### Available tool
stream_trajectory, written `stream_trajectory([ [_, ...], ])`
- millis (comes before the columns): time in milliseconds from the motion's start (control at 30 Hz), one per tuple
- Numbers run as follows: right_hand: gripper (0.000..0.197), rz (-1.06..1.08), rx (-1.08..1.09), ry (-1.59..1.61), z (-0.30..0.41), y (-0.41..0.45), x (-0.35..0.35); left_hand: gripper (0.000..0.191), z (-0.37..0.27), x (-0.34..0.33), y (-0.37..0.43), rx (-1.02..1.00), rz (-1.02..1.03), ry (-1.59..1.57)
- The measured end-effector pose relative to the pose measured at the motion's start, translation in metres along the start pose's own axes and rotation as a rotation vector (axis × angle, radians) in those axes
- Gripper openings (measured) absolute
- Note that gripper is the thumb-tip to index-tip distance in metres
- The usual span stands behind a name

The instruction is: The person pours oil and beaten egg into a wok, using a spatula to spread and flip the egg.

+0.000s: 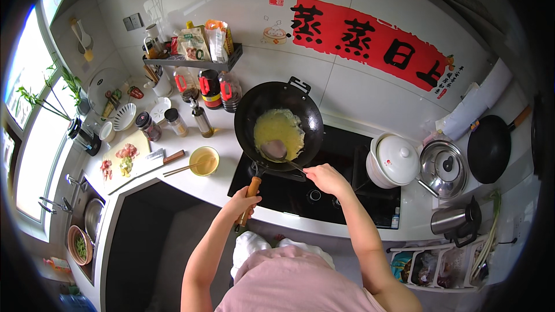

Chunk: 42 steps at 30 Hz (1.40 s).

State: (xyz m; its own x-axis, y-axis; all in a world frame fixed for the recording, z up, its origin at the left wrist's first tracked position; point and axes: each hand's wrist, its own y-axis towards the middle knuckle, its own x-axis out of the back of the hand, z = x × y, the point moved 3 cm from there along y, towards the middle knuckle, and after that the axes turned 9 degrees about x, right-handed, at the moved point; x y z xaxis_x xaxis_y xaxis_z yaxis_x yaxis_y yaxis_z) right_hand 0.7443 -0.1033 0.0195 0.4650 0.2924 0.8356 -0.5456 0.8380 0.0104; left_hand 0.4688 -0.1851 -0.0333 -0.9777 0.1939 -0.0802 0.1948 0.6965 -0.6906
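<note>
A black wok (310, 117) sits tilted over the left side of a black glass cooktop (295, 206). My left hand (245, 203) grips its wooden handle (253, 187). In the wok lies a pale yellow egg layer (277, 128), whitish at its right edge. My right hand (325, 177) holds the metal handle of a cooking ladle (274, 149), and the ladle's round bowl rests at the lower part of the egg. Left of the wok stands a yellow bowl (204, 161) with chopsticks (182, 170) across its rim.
A cutting board (130, 156) holds chopped ingredients and a cleaver (158, 159). Seasoning jars and an oil bottle (200, 117) stand behind the bowl, below a wall shelf (190, 63). Right of the wok are a white lidded pot (392, 162), a metal lid (443, 169) and a kettle (451, 220).
</note>
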Motion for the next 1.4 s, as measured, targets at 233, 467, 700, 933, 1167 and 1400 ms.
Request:
stream_trajectory([
  [233, 0.026, 0.013, -0.06, -0.098, 0.01, 0.005, -0.005, 0.036, 0.0, 0.001, 0.002, 0.002, 0.001, -0.011],
  [467, 0.024, -0.055, -0.035, -0.153, 0.013, 0.001, 0.007, 0.037, 0.0, -0.001, 0.001, 0.012, 0.0, 0.008],
  [700, 0.021, 0.009, -0.016, -0.19, 0.017, -0.001, 0.016, 0.037, 0.002, -0.001, 0.002, 0.012, -0.005, -0.005],
  [933, 0.022, -0.051, -0.006, -0.177, 0.008, 0.006, -0.003, 0.038, 0.001, -0.003, 0.002, 0.01, 0.012, -0.03],
  [1167, 0.024, -0.042, -0.028, -0.193, 0.01, 0.006, 0.01, 0.036, 0.004, -0.005, 0.004, 0.015, 0.006, -0.027],
  [1400, 0.024, 0.048, -0.103, -0.168, 0.013, -0.007, 0.015, 0.036, 0.005, -0.004, 0.003, 0.01, -0.003, -0.029],
])
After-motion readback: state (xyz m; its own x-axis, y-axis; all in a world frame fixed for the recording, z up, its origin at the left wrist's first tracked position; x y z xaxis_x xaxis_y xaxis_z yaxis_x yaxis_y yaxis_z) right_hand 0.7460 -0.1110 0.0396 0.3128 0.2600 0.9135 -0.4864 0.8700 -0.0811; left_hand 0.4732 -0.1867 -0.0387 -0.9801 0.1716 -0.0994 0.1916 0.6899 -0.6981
